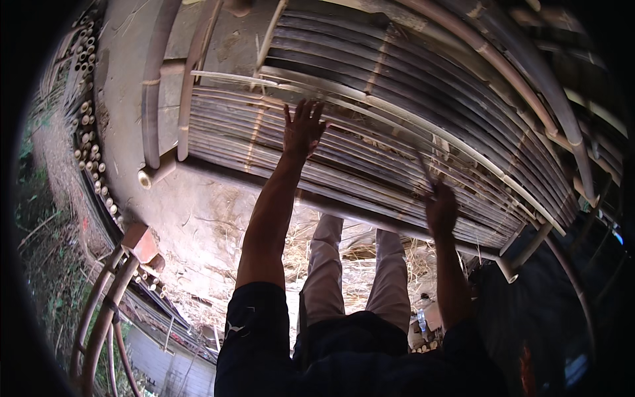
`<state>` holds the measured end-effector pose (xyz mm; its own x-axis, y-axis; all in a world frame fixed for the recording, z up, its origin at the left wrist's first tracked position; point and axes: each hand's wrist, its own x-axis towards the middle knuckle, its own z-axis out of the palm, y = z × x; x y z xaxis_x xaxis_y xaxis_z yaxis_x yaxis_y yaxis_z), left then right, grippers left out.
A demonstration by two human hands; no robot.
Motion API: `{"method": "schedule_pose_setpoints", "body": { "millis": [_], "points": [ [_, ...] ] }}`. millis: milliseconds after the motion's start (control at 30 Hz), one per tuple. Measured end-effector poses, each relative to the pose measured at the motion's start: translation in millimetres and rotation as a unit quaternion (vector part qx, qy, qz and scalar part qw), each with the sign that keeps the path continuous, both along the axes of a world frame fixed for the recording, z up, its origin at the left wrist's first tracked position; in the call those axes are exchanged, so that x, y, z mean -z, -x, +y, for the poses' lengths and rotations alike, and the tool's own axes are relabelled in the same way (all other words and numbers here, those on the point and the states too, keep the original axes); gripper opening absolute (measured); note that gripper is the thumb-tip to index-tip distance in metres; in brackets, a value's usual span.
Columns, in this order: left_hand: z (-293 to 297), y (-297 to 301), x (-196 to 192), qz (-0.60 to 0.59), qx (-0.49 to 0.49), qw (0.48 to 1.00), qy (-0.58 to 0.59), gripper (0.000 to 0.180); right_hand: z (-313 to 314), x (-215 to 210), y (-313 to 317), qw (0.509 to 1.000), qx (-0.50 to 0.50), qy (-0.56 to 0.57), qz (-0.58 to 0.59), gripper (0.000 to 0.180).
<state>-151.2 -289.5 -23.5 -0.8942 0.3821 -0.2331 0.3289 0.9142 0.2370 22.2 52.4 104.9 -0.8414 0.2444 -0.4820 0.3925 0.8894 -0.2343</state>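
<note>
A bench of narrow bamboo slats [225,126] stretches across in front of me, with a pale split bamboo strip [397,114] running lengthwise over it. My left hand [304,132] is open, fingers spread, over the slats close to that strip; whether it touches them I cannot tell. Farther right, my right hand [441,210] is closed around a thin, dark, blade-like tool [424,165], which points away from me and is smeared by motion. Pale shavings or splinters [440,142] lie near the tool's end.
A second dark slatted panel [324,49] lies beyond the strip. Thick bamboo poles [153,86] frame the bench, and its front rail [228,177] passes before my legs. Straw [357,264] litters the ground. At left are stacked bamboo ends [86,119] and a bamboo frame [109,317].
</note>
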Motion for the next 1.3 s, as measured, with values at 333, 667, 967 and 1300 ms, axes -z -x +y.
{"method": "schedule_pose_setpoints", "body": {
  "millis": [333,667,967,1300],
  "points": [
    [99,37,40,-0.097,0.049,0.987,0.12,0.029,80,91,-55,0.998,-0.046,0.04,-0.03,0.09],
    [277,-6,-1,0.014,0.217,0.976,-0.029,0.047,354,124,-98,0.853,0.489,-0.087,0.162,0.083],
    [448,-44,3,-0.126,0.32,0.939,0.017,0.044,505,136,-123,0.709,0.685,0.001,0.167,0.095],
    [508,-84,-30,0.001,0.297,0.954,-0.044,0.042,579,146,-154,0.661,0.707,0.045,0.246,0.096]
  ]
}}
